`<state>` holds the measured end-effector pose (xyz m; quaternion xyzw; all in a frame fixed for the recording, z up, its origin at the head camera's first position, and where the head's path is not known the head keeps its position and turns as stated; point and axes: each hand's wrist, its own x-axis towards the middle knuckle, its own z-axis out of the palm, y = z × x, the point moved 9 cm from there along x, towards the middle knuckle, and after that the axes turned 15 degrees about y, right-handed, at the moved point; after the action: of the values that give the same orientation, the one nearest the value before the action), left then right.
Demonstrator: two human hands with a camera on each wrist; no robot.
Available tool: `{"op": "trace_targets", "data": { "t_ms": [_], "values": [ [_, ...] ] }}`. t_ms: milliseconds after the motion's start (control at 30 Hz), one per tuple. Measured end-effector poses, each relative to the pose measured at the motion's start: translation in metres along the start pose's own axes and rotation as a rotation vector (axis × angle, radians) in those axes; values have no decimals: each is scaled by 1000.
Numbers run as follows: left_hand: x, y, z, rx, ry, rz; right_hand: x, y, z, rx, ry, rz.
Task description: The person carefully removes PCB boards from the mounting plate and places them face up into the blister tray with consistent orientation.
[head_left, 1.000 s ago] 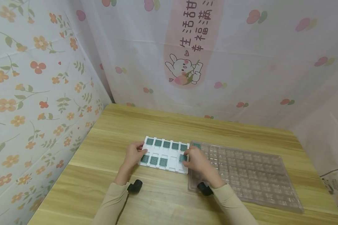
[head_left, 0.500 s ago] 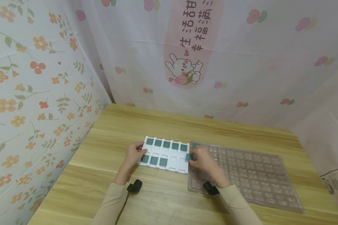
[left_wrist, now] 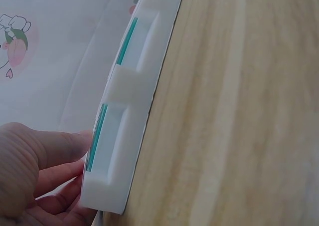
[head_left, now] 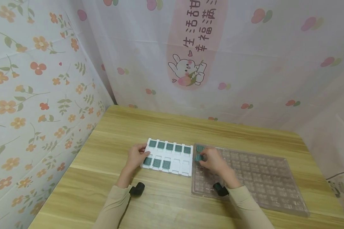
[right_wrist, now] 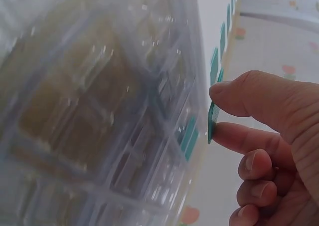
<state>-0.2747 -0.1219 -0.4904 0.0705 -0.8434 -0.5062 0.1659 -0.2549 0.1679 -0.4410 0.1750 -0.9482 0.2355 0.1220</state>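
Observation:
My left hand (head_left: pixel 136 157) grips the left end of a white foam-like tray (head_left: pixel 176 166), its thumb at the edge in the left wrist view. Green square chips (head_left: pixel 169 147) sit in the tray's far row, and three more lie at the left of its near row. My right hand (head_left: pixel 214 161) pinches another green chip (right_wrist: pixel 214 111) between thumb and forefinger, the other fingers curled. It hovers above the left edge of a clear plastic tray (head_left: pixel 260 179). One chip (head_left: pixel 200 148) lies in the clear tray's far left corner pocket.
Both trays lie on a wood-grain table (head_left: pixel 160 197), the clear one close to the white tray's right end. Black wrist cameras (head_left: pixel 137 189) sit on both wrists. Patterned cloth (head_left: pixel 149 63) hangs behind the table and at its sides.
My right hand has lifted the chip out of the white tray's near right pocket and carried it right, over the clear tray. The left hand has stayed in place.

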Motion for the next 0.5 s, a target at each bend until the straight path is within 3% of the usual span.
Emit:
{"op": "trace_targets", "data": {
  "t_ms": [500],
  "values": [
    [1, 1, 0, -12, -8, -2, 2, 22, -8, 9, -31, 41]
  ]
}}
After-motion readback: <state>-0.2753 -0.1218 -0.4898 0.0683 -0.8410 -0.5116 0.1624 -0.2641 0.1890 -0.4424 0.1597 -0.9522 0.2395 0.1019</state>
